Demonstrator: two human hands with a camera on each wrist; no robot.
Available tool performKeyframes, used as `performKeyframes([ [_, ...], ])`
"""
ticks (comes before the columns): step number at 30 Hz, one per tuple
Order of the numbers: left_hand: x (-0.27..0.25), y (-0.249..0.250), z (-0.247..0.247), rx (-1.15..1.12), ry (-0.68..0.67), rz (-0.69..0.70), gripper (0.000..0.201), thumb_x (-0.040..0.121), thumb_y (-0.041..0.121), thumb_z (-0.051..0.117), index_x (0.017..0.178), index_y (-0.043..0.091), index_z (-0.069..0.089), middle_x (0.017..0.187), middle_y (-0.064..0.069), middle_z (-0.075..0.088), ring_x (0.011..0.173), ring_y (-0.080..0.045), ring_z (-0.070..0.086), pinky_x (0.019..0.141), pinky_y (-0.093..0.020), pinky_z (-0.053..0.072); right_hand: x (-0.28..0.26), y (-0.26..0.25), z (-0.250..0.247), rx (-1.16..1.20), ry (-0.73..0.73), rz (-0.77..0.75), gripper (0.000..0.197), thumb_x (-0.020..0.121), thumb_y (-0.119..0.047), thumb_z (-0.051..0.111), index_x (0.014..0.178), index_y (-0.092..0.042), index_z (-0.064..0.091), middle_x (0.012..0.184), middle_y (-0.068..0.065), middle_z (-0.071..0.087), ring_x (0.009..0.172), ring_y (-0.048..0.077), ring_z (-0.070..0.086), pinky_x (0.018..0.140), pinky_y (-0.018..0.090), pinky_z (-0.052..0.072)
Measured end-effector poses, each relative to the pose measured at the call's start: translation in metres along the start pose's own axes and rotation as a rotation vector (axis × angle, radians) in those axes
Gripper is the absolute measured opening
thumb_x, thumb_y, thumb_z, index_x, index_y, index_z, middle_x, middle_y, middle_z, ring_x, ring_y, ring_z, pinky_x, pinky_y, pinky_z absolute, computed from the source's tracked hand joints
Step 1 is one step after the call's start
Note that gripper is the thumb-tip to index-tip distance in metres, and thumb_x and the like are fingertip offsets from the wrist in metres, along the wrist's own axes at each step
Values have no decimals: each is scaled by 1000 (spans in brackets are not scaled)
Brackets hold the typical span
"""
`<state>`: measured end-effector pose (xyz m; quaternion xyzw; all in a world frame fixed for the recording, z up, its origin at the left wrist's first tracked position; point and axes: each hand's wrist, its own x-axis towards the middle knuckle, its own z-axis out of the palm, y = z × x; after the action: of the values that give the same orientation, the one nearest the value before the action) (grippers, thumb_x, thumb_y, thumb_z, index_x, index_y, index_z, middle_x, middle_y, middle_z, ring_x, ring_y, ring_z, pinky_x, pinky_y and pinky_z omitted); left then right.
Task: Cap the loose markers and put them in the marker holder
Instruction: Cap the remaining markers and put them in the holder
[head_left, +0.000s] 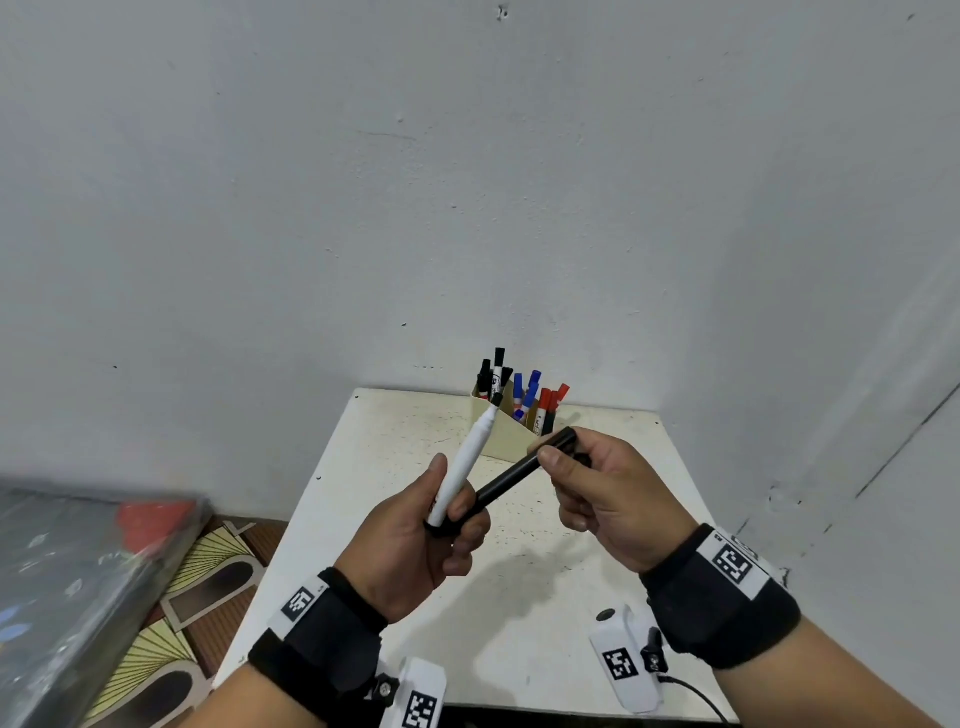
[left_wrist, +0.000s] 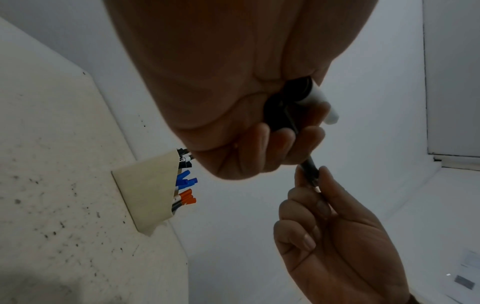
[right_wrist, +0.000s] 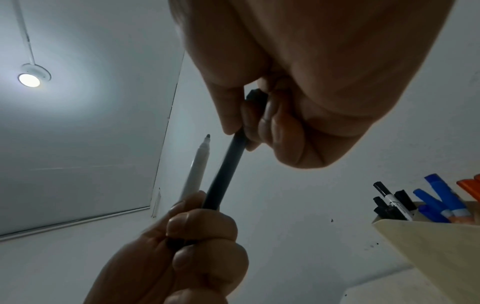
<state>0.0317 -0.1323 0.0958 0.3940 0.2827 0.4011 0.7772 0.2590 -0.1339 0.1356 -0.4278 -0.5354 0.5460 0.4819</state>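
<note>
Head view: left hand grips uncapped white marker and black marker; right hand pinches black one's far end. Holder on surface already holds many capped markers; these two still out.

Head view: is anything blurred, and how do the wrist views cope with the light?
Head view: sharp on the hands and holder, but the dark object at lower left is smeared. Left wrist view: the left hand is a dim, soft mass against the bright wall. Right wrist view: the ceiling lamp flares, leaving the right hand in shadow.
</note>
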Motion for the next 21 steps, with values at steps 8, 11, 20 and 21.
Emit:
performKeyframes([
  [8,-6,1,-6,-60,-2,-36,49,95,59,47,69,17,47,70,-6,41,63,-19,31,57,-30,19,3,4,4,24,10,53,24,101,-21,59,109,-1,69,67,5,24,58,20,17,49,29,23],
  [11,-8,0,-3,-64,6,-35,49,94,59,49,69,17,46,69,-7,39,64,-19,31,56,-29,20,1,7,11,-19,11,42,23,102,-22,59,110,-4,69,65,3,27,54,16,22,48,28,27],
  [20,-16,1,0,-17,-1,-29,49,95,60,47,70,18,47,72,-5,41,65,-19,29,58,-30,19,-7,0,11,-39,-6,50,22,103,-24,57,107,-9,72,66,6,24,55,17,21,48,28,25],
  [21,-17,1,0,-11,-2,-28,49,95,60,47,70,18,47,72,-5,40,66,-19,28,58,-30,19,-7,-1,11,-35,10,47,24,104,-24,55,107,-8,72,66,6,25,55,16,21,48,28,24],
])
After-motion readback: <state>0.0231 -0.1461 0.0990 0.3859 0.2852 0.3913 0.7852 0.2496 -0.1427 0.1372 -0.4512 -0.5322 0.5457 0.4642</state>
